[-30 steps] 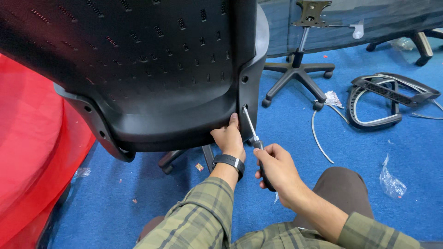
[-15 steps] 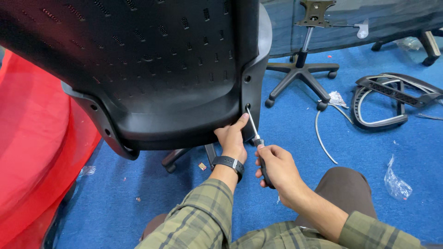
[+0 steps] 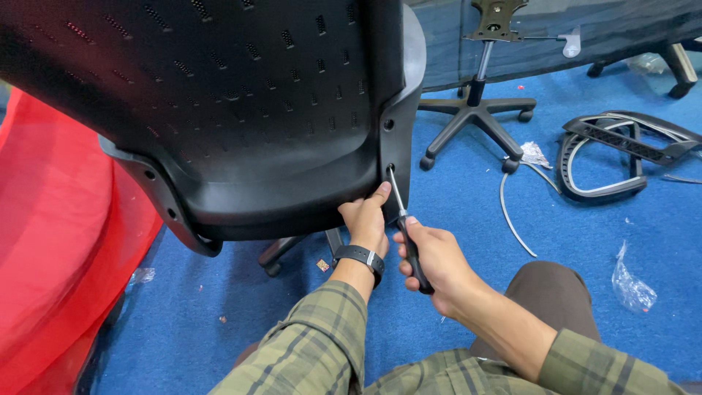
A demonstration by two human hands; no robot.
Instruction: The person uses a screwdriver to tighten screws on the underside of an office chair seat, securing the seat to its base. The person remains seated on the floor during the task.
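Note:
A large black perforated plastic chair back [image 3: 241, 110] fills the upper left, tilted toward me. My left hand [image 3: 367, 221], with a black watch on the wrist, presses its fingers against the shell's lower right edge. My right hand [image 3: 433, 257] grips the black handle of a screwdriver [image 3: 403, 219]. The metal shaft points up into a hole [image 3: 390, 171] in the grey side frame of the chair back.
A black five-star chair base with gas cylinder [image 3: 477, 110] stands on the blue carpet behind. A grey and black armrest frame [image 3: 621, 150] lies at right beside plastic wrap [image 3: 632, 287]. Red fabric [image 3: 58, 249] covers the left. Another chair base [image 3: 292, 249] sits under the shell.
The view has shifted slightly. My left fingers have slid up the shell's edge toward the hole. The screwdriver stays in the hole in my right hand.

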